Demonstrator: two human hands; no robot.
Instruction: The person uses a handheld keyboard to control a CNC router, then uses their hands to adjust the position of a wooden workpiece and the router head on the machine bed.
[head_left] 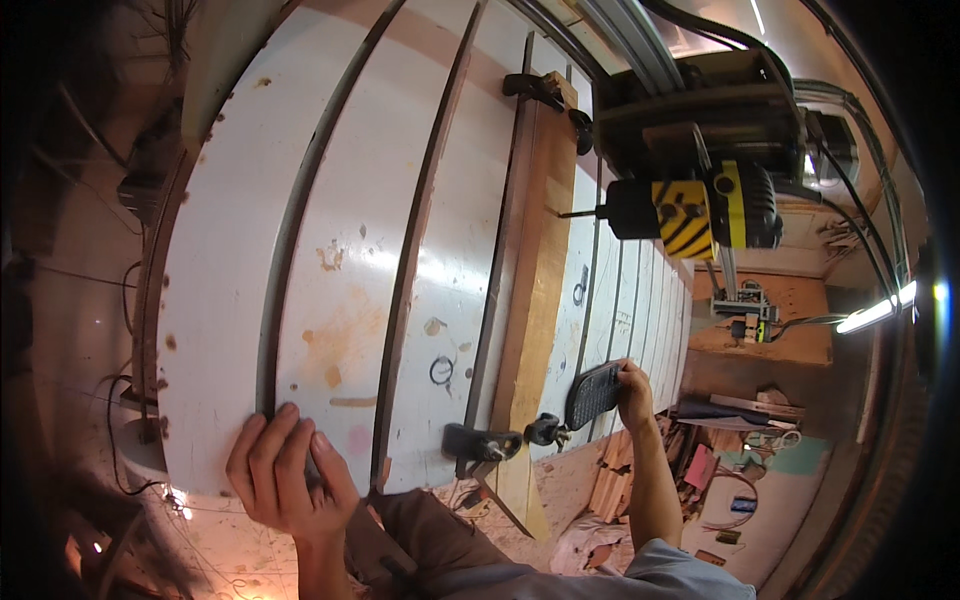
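My right hand [634,394] grips one end of a black keypad [594,396], flat and covered with small keys, over the right part of the white slotted table [340,240]. My left hand [290,470] rests at the table's near edge by a dark slot, its fingers loosely bent and apart, with nothing seen in it. Between the hands a long wooden plank [535,290] lies across the table. A black clamp [482,442] with a knob [545,430] sits at its near end, another clamp [533,88] at its far end.
A black and yellow spindle motor [690,210] hangs from a gantry [690,100] at the right, its thin bit [578,213] pointing toward the plank. Cables [860,150] run along the right side. Wood offcuts [612,485] and tools lie beyond my right arm.
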